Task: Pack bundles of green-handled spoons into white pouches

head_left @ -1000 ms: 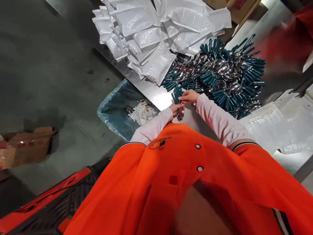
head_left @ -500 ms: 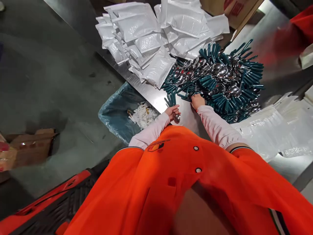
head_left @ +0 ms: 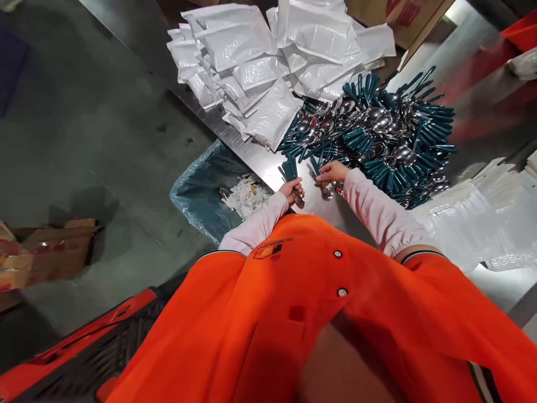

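No wording can be read with certainty. The orange shirt, at six o'clock, carries a chest logo with a row of small lettering, too blurred to spell out. The cardboard box between one and two o'clock bears red print, likewise illegible.

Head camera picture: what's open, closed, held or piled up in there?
Left hand: closed around a bunch of spoons
Right hand: fingers bent by more spoons; grip unclear
Spoon pile: heaped, handles pointing many ways
White packets: plump, stacked
Blue plastic liner: open, white scraps inside
Flat white bags: layered
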